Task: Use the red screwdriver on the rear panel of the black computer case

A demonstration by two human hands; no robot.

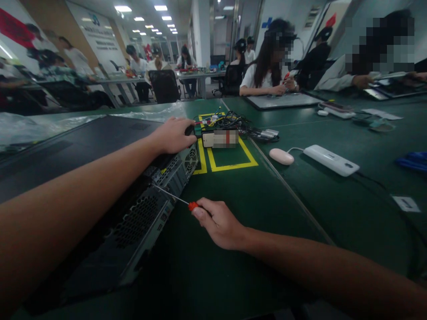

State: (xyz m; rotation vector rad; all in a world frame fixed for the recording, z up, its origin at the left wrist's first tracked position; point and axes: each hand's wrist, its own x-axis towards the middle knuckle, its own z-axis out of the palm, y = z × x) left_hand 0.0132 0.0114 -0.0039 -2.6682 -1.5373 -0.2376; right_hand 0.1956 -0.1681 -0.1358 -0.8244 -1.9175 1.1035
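A black desktop computer case [83,151] lies flat on the green table, its perforated rear panel [150,209] facing me. My left hand [173,134] rests on the case's far top corner, fingers curled over the edge. My right hand [218,222] is closed round a red-handled screwdriver [182,201]. Its thin metal shaft points left, with the tip touching the rear panel near the fan grille [191,161].
A yellow-taped square [230,155] holds a small box and tangled cables [230,120]. To the right lie a pink mouse [281,156] and a white power strip [331,160]. Other people work at the far side and at tables behind. Plastic sheeting [40,124] lies at the left.
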